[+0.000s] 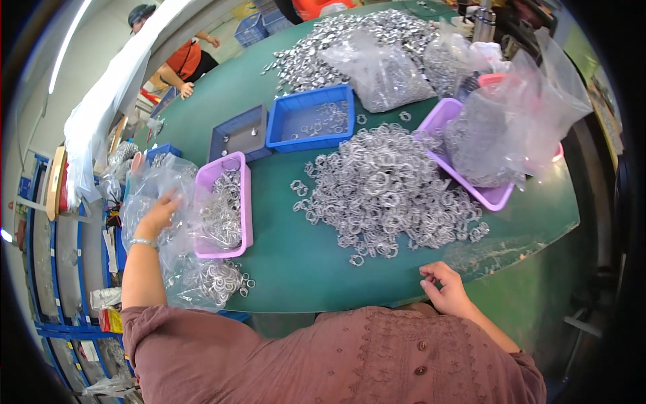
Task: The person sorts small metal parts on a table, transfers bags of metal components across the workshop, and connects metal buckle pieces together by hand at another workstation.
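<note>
My left hand [159, 212] reaches over a clear plastic bag [145, 192] beside a pink-purple bin [247, 202]. Its fingers are stretched out and slightly blurred; contact with the plastic cannot be made out. Small metal rings [225, 209] lie in that bin, some under loose film. More rings [222, 281] spill from the bag's near end. At the table's near edge, my right hand [447, 291] has its fingers loosely curled, and nothing shows in them. Beyond it spreads a large heap of silvery metal rings [383, 188] on the green table [296, 269].
Behind the heap stand a blue tray [311, 143] with scattered rings and a grey tray [214, 145]. Filled plastic bags [383, 77] and a tilted purple bin [498, 198] are at the right. Loose metal pieces [303, 60] cover the far side. A person [185, 64] stands far left.
</note>
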{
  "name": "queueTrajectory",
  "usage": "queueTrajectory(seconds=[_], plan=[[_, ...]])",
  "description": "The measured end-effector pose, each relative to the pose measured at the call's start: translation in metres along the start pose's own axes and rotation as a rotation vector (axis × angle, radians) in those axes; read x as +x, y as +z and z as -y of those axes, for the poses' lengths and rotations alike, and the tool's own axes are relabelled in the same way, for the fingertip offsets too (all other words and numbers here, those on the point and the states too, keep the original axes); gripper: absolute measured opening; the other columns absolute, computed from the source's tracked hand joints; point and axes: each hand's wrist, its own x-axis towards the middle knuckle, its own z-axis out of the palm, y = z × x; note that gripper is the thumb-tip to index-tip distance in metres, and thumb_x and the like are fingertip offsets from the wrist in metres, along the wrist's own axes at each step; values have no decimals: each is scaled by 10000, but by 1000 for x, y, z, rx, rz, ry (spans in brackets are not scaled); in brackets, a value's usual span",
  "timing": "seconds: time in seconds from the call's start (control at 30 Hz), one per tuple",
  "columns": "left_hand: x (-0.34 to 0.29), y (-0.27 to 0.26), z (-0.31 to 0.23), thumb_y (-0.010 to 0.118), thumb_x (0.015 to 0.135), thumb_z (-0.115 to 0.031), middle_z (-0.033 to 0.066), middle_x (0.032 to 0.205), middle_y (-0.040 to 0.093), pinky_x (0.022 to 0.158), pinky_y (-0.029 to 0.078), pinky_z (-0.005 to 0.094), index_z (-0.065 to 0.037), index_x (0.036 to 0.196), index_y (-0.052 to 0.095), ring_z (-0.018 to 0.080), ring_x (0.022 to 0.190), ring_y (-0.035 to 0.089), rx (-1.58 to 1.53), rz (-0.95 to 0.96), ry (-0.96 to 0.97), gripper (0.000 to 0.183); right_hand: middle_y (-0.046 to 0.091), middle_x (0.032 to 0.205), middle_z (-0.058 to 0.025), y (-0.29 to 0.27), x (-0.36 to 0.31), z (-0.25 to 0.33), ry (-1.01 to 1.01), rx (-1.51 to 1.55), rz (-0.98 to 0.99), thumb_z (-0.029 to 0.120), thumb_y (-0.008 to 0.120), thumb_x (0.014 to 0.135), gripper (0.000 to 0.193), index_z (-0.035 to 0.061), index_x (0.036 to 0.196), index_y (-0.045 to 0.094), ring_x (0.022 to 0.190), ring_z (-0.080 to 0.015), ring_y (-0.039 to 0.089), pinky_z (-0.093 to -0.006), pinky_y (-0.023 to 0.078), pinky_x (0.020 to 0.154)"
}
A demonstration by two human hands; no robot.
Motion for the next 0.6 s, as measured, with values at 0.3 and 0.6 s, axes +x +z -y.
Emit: queueTrajectory(seconds=[0.3, 0.6], plan=[[-154, 40, 9, 603, 749, -124, 125, 1088, 539, 867, 378, 313, 19, 1099, 509, 219, 997, 502, 44, -640, 524, 390, 537, 900, -128, -136, -143, -45, 297, -205, -128, 51, 623, 697, 314, 13, 994, 528, 602, -173, 557, -276, 469, 569], [-279, 178, -37, 659, 682, -280, 181, 1106, 492, 900, 368, 358, -33, 1028, 568, 319, 1060, 456, 440, -144, 494, 435, 558, 864, -139, -209, -277, -120, 697, -367, -35, 132, 647, 682, 338, 14, 979, 535, 731, -254, 568, -335, 468, 655]])
